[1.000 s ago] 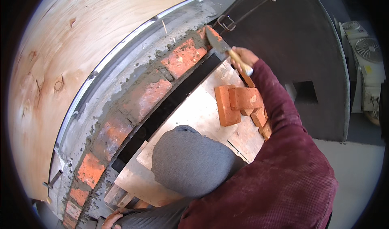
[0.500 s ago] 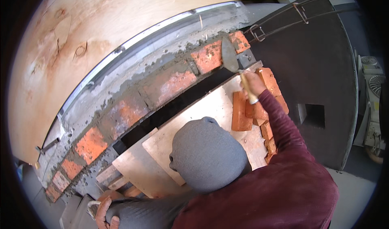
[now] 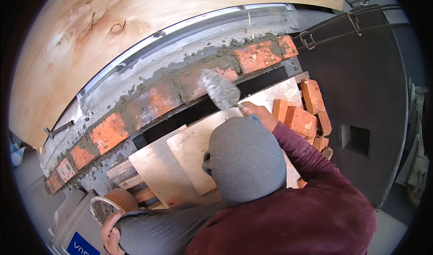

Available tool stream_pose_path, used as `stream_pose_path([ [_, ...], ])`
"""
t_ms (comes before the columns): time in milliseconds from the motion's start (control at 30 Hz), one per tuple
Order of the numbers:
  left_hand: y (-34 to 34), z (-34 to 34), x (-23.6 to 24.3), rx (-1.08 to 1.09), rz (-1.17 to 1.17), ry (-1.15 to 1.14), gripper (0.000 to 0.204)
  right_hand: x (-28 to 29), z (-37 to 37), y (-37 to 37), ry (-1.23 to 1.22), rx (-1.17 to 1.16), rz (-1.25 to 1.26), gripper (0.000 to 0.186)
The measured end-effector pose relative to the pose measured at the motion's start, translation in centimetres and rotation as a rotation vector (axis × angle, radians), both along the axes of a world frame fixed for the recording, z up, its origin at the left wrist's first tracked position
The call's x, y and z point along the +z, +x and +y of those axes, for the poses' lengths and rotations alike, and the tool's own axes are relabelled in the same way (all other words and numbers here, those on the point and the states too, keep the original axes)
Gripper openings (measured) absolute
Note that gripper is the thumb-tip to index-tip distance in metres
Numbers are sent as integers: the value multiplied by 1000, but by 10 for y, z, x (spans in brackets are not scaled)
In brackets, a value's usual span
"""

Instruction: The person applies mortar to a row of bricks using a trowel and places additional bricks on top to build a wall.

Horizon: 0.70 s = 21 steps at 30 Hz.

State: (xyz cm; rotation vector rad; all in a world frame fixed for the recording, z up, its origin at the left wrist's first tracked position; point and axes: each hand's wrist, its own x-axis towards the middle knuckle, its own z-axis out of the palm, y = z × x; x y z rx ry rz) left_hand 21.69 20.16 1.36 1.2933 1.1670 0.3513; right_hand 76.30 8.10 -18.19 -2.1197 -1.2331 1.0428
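My right hand (image 3: 259, 113) is closed around the handle of a trowel (image 3: 219, 89). Mortar smears the trowel's blurred blade, which overlaps the inner edge of a curved row of bricks (image 3: 109, 133). Grey wet mortar (image 3: 164, 80) coats part of that row and lies along its far side. At the lower left, my left hand (image 3: 111, 234) has its fingers curled at the pale rim of a round mortar container (image 3: 104, 208), beside my grey trouser leg (image 3: 167, 230). Part of that grip is hidden. A rounded grey cloth shape (image 3: 248, 160) covers part of the boards and my right wrist area.
Loose bricks (image 3: 302, 122) are piled at the right end of the wooden boards (image 3: 158, 164). A dark gap (image 3: 180, 118) runs between boards and brick row. Beyond stands a large plywood sheet (image 3: 149, 11). A black panel (image 3: 356, 79) with metal rods (image 3: 333, 34) borders the right side.
My right hand has brought the trowel left and nearer, from the row's right end to its middle. The view has shifted, showing more of the mortar container by my left hand.
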Motion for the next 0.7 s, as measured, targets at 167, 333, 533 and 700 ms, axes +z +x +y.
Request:
stream_pose_path([
  [167,-11,-26,8,93,54,65,59,-8,-17,72,-72,-242,-320,45],
  [333,9,-4,43,-142,448,262,44,30,-40,81,87,-4,-577,31],
  [533,27,74,17,-437,606,308,44,11,-13,49,-113,89,-406,34],
  [700,7,28,40,-127,257,113,57,71,65,45,178,387,-620,36],
])
